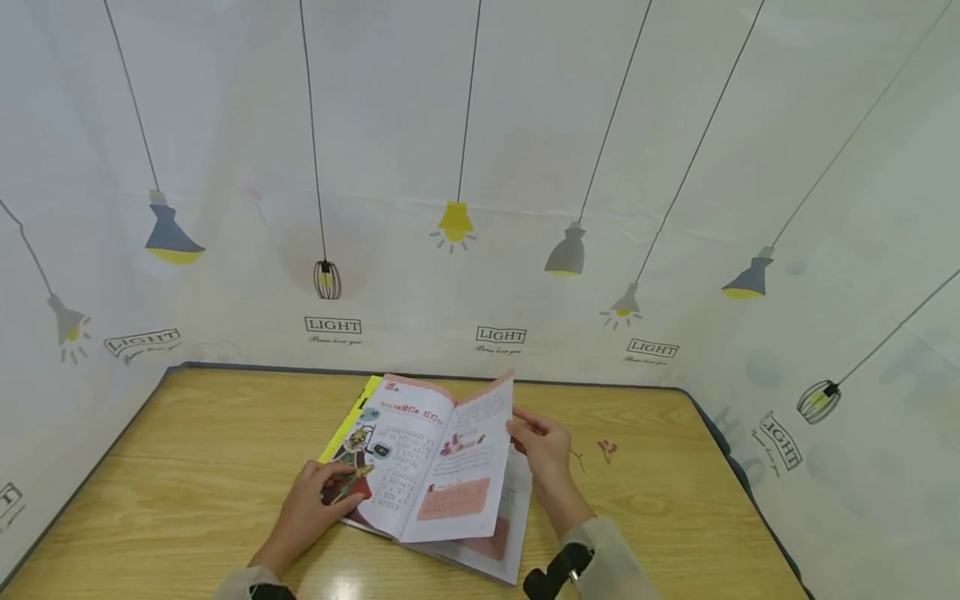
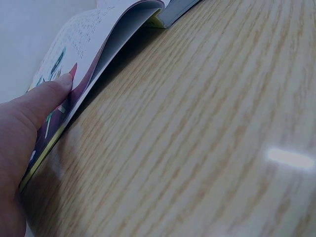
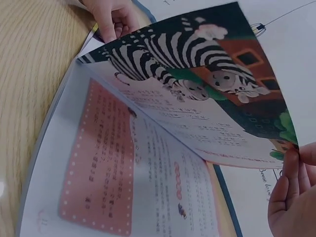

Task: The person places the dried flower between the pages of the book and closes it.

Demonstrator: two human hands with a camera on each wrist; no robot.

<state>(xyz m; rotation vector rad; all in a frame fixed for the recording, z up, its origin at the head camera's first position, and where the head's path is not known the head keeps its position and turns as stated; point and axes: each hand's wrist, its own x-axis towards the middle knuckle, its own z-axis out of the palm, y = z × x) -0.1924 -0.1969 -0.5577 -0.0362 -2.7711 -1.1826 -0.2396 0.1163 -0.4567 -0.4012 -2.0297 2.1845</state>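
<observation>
An open illustrated book lies on the table, its left page carrying text and a coloured picture. My left hand rests on the lower left of that page, and in the left wrist view its thumb presses near the page's edge. A single page stands raised on the right side. My right hand pinches this page by its outer edge near the upper corner. In the right wrist view the underside of the raised page shows zebras, above a page with a pink text box.
The wooden table extends around the book. A small red flower-like mark shows on the tabletop right of my right hand. Behind stands a pale wall covering printed with hanging lamps.
</observation>
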